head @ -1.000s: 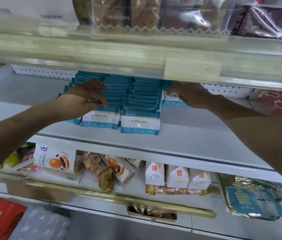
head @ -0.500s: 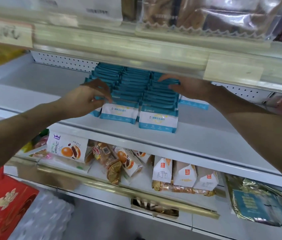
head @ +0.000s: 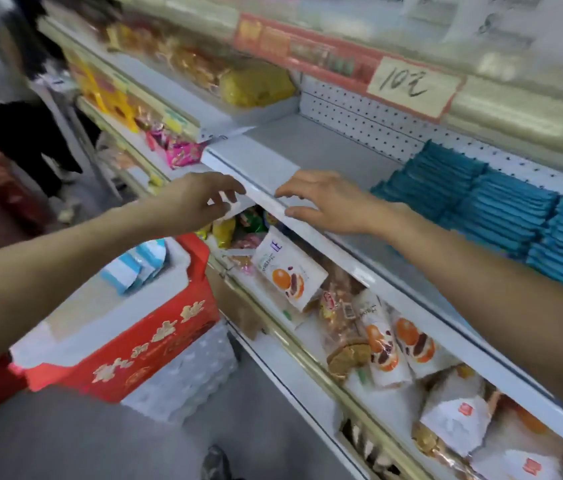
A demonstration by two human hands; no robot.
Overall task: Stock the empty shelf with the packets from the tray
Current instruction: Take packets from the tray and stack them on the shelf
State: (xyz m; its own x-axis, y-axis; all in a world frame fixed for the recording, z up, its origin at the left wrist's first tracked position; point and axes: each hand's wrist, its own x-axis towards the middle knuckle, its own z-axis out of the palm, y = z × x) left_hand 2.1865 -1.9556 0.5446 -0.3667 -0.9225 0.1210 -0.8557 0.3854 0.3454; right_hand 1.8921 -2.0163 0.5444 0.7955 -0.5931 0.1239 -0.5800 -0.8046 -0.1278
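We are seeing the white metal shelf partly stocked: flat teal-blue plastic packets are sitting stacked in rows against its perforated back on the right, while its left stretch is lying bare. Our left hand is hovering just off the shelf's front lip, fingers loosely spread and holding nothing. Our right hand is resting relaxed over that lip, also empty. A few blue-and-white packets are waiting in the shallow white tray down at our left, on top of a red printed carton (it is looking perched rather than seated). We are judging the risk to lie there: a hasty grab could tip the tray, and slick packets pinched in a bunch could slip to the floor or topple the stacked rows.
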